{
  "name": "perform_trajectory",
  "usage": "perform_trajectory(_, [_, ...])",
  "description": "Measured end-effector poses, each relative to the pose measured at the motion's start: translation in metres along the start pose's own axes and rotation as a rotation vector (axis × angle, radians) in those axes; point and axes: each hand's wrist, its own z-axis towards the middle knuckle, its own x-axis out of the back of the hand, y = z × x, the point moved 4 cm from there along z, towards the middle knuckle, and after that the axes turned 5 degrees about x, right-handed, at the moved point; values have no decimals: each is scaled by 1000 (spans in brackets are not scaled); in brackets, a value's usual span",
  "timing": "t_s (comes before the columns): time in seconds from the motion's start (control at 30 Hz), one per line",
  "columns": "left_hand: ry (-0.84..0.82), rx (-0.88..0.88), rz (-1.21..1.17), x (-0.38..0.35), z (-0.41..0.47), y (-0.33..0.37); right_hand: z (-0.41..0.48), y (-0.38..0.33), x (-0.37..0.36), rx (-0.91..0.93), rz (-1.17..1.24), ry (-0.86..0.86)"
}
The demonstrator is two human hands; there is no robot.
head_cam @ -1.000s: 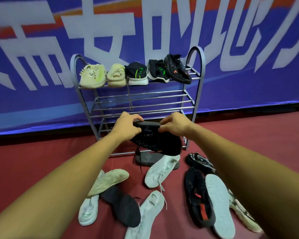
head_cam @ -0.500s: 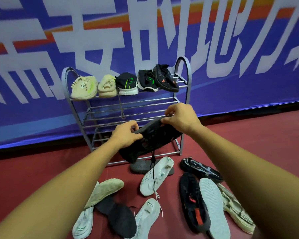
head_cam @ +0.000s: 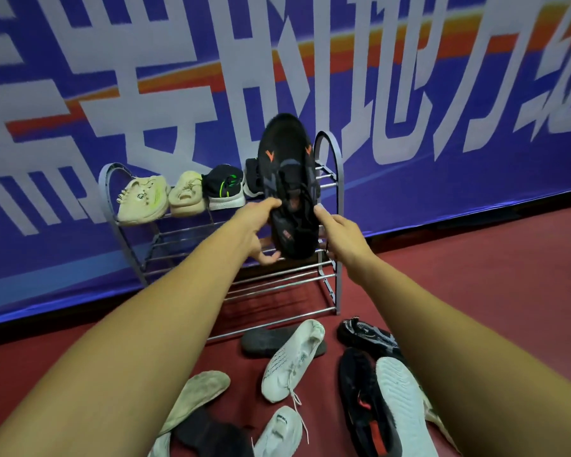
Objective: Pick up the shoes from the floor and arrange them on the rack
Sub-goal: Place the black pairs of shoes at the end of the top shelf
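The scene is being viewed from a single head-worn camera, aimed forward and down along both outstretched forearms. The rack is being framed near the middle at close range, with the banner wall behind it. The floor is being taken in across the lower part, wide-angle bending being shown at the edges.

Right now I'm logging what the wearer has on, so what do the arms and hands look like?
Both forearms are bare as far as the frame shows, with no sleeves in view. The left hand and right hand wear no gloves. No watch, ring or wristband is visible.
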Motion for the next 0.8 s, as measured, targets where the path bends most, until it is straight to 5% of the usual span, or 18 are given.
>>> perform_trajectory(0.23, [-79, 6, -71, -35, 13, 27, 13, -5, 12, -84, 277, -130])
perform_trajectory(0.47, [-191, -141, -121, -68, 33, 26, 61, -4, 27, 20, 523, 135])
perform_trajectory(0.8, [-80, -252, -314, -94, 70, 37, 112, 10, 24, 11, 643, 216])
